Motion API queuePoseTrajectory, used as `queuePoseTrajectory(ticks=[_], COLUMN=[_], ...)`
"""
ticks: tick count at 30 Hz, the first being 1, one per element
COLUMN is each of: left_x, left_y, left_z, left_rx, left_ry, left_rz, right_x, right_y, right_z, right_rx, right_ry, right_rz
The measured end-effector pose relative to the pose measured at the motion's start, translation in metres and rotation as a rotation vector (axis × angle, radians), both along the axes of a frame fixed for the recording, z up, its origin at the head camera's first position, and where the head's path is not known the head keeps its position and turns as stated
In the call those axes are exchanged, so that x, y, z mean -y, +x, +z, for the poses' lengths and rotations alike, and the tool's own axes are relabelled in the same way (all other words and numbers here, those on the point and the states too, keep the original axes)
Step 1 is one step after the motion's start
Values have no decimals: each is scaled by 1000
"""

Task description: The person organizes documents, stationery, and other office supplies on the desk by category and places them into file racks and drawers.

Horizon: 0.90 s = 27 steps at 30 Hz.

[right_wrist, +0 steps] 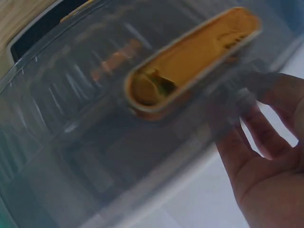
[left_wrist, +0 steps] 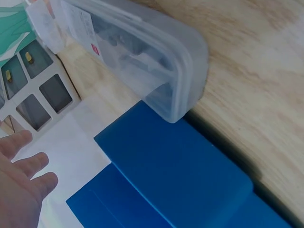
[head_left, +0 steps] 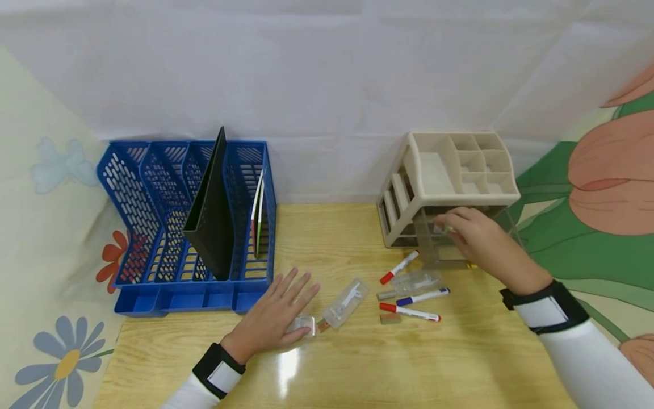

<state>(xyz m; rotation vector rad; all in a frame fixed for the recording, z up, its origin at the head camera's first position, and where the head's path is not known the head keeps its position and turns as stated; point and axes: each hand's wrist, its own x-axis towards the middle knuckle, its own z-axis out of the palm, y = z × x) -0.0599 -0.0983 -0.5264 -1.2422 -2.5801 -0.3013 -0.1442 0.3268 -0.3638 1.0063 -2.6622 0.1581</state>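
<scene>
Two hands, head view: L hand (head_left: 273, 320) flat, fingers straight, partly over small clear box (head_left: 306, 325); R hand (head_left: 475, 241) bent at clear drawer (head_left: 430, 250). L wrist: fingers spread, holding nothing, near blue rack (left_wrist: 180, 161). R wrist: fingers by orange pull (right_wrist: 194, 57); can't tell what they hold.

white sleeves (head_left: 598, 363) at the lower left and lower right of the frame end in black wristbands (head_left: 206, 360) with white rectangular patches (head_left: 549, 312).

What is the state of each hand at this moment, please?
Left hand: open, fingers spread.
Right hand: fingers bent at the clear drawer; cannot tell whether it holds something.
</scene>
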Motion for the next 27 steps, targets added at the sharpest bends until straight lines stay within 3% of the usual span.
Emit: queuePoseTrajectory(ticks=[5, 16, 21, 24, 27], left_x=[-1, 1, 2, 3, 3], left_y=[3, 6, 7, 8, 8], left_z=[-2, -7, -11, -12, -12], left_rx=[28, 81, 82, 81, 83], left_ry=[-36, -75, -95, -97, -77], left_rz=[9, 36, 47, 60, 70], right_x=[0, -4, -5, -5, -3], right_y=[-12, -25, -25, -19, -12], right_z=[-8, -22, -20, -12, -1], right_rx=[118, 119, 141, 102, -5], right_ry=[53, 81, 67, 46, 34], right_rz=[-41, -29, -60, -59, -32])
